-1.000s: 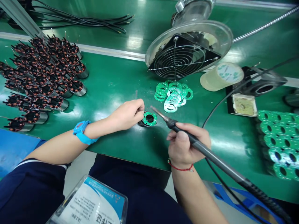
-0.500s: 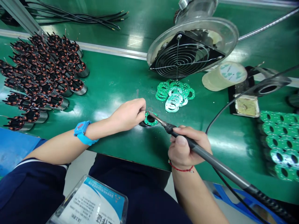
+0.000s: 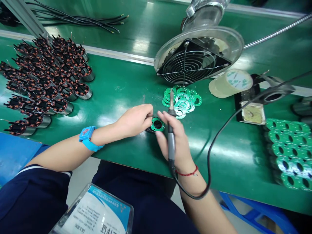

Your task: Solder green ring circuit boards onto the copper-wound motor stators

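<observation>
Now your left hand [image 3: 135, 121] pinches the green ring [image 3: 157, 124] steady while your right hand [image 3: 177, 144] grips the iron [image 3: 171, 138], hot tip pointing safely away.

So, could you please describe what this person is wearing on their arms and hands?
No gloves; forearms uncovered. The left hand wears a bright blue watch-like band at the wrist, with a small red mark. The right hand has a thin red string bracelet. A navy sleeve with a white stripe ends near the left elbow.
</observation>
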Tool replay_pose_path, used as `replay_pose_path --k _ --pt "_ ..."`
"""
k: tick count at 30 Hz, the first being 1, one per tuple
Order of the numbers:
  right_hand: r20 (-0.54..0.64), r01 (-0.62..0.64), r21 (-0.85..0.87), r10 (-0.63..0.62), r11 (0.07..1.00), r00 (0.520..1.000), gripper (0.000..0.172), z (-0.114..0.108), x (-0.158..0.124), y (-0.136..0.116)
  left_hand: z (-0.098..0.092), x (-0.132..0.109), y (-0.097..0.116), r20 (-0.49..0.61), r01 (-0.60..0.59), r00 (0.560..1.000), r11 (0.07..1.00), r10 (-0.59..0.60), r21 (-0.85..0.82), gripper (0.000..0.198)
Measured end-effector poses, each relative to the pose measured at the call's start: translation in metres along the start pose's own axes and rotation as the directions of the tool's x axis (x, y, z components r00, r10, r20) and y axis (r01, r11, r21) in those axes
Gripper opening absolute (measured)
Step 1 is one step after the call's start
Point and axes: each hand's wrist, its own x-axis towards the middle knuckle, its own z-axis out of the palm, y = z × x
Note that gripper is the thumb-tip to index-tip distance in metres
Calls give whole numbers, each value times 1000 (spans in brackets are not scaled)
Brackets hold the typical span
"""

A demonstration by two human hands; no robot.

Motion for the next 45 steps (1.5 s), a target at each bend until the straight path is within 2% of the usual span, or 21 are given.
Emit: replay_pose_path --k 1,3,6,8,9,11,14,17,21,25,28,32,35,41,45 --pt "73 14 -18 -12 1000 997 53 0 1 1 -1 -1 -1 10 11 1000 1000 -11 -26 9" --pt "110 -7 -28 10 1000 994 55 -1 2 3 -5 -2 -5 59 35 998 995 -29 -96 5" --pt "14 -69 -32 70 997 997 60 -1 -1 9 -12 -5 -10 208 -6 978 994 28 -106 21" --pt "-35 -80 -38 78 996 996 65 -1 -3 13 -15 -5 -11 270 -83 958 995 95 -55 12" --pt "-49 -75 -52 73 996 996 65 -1 -3 14 -15 -4 -11 264 -111 957 993 120 -47 5" --pt "-61 -46 -99 40 994 997 64 -1 -3 14 -14 -3 -9 189 -116 973 988 134 -101 7" --pt "-66 22 -191 -36 981 997 62 -1 -1 10 -10 -2 -5 109 -39 991 961 72 -275 7" --pt "-78 83 -224 -103 971 992 64 -2 1 4 -7 -2 -2 124 51 992 934 -7 -354 7" --pt "-57 180 -231 -198 956 979 57 -3 0 -1 -7 -3 0 111 82 993 940 -48 -330 8" --pt "-55 160 -262 -181 952 982 46 -4 2 -4 -4 -4 0 96 138 989 912 -109 -386 8" --pt "-42 176 -238 -191 955 981 41 -5 4 -6 -1 -3 -2 122 224 975 823 -187 -522 9" --pt "-90 131 -208 -153 969 984 39 -7 3 -5 -2 0 -4 240 346 938 682 -248 -645 11" --pt "-153 97 -174 -124 980 980 40 -8 1 -3 -5 1 -6 290 375 926 664 -241 -647 13" --pt "-202 92 -133 -118 987 972 39 -10 -2 -3 -5 5 -9 332 420 907 642 -261 -642 19" --pt "-256 97 -53 -108 994 961 45 -10 -6 -1 -5 7 -8 340 420 905 671 -257 -611 20"
